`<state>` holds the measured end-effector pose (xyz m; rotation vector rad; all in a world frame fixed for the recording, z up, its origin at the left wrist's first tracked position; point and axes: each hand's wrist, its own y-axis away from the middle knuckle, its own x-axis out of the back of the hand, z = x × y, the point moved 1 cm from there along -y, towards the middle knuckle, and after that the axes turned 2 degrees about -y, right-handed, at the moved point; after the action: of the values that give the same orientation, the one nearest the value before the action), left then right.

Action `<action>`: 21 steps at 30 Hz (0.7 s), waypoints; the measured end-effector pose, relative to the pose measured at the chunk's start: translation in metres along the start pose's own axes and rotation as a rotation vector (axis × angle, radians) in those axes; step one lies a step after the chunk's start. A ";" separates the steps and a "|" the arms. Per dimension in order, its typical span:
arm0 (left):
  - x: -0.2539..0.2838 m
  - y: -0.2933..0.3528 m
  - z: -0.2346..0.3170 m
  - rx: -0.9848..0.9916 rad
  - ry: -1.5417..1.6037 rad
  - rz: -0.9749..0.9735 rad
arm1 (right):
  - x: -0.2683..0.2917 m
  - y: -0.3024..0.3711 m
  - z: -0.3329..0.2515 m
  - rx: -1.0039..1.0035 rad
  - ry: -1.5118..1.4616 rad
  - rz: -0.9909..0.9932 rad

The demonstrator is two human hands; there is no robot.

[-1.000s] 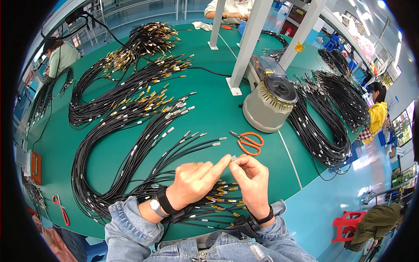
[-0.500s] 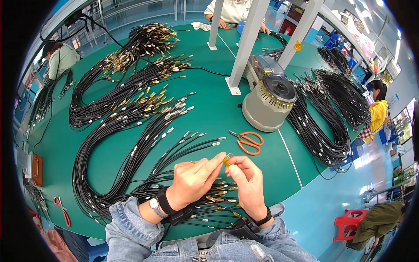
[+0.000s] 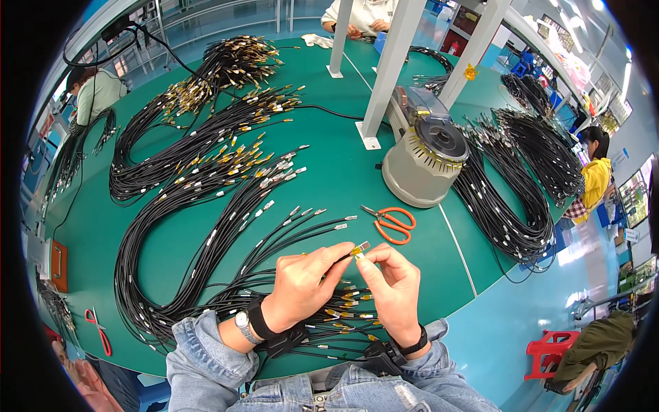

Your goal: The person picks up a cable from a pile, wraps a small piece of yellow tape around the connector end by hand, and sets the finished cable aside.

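Your left hand is pinching a black cable just behind its silver connector, and your right hand is gripping, thumb against index finger, at the yellow tape there. The connector is pointing up and to the right between your fingertips, above the green table. You would probably be working best by steadying the cable with the left and pressing lightly with the right, without twisting the neck. Beneath, yellow-taped cable ends are fanning out. Orange-handled snips are lying beyond your fingertips, and a round grey tape dispenser is standing behind them. White labels are dotting the cables leftward, their print too small for reading.
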<state>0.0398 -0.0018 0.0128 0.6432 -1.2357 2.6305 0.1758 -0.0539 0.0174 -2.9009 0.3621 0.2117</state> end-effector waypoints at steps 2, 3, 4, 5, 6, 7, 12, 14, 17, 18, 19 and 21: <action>0.000 0.000 0.000 -0.011 -0.008 -0.014 | 0.000 -0.001 0.000 0.059 0.051 -0.007; 0.000 0.000 0.000 -0.016 -0.011 -0.021 | 0.000 -0.001 0.000 0.059 0.051 -0.007; 0.000 0.000 0.000 -0.016 -0.011 -0.021 | 0.000 0.000 0.000 0.087 0.076 -0.004; -0.001 0.001 0.000 -0.012 -0.006 -0.013 | 0.000 0.000 0.000 0.115 0.101 -0.001; -0.001 0.002 0.000 -0.006 -0.003 -0.004 | -0.001 0.000 0.000 0.143 0.126 0.001; -0.002 0.002 0.000 -0.001 0.001 0.004 | -0.001 0.000 0.000 0.143 0.126 0.000; -0.001 0.003 0.000 -0.025 -0.025 0.012 | -0.003 0.000 -0.002 0.178 0.150 0.008; 0.002 0.004 0.000 -0.054 -0.099 -0.013 | -0.003 0.000 -0.002 0.189 0.151 0.009; 0.002 0.004 0.001 -0.069 -0.133 -0.015 | -0.003 0.001 -0.003 0.207 0.173 0.006; 0.002 0.004 0.000 -0.069 -0.131 -0.006 | -0.003 0.001 -0.004 0.216 0.183 0.005; 0.001 0.004 0.000 -0.069 -0.129 0.003 | -0.003 0.002 -0.004 0.216 0.183 0.004; 0.001 0.004 0.001 -0.063 -0.105 0.008 | -0.001 0.003 -0.002 0.146 0.132 0.002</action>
<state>0.0377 -0.0051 0.0109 0.7752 -1.3464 2.5827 0.1742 -0.0570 0.0187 -2.7774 0.3845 -0.0065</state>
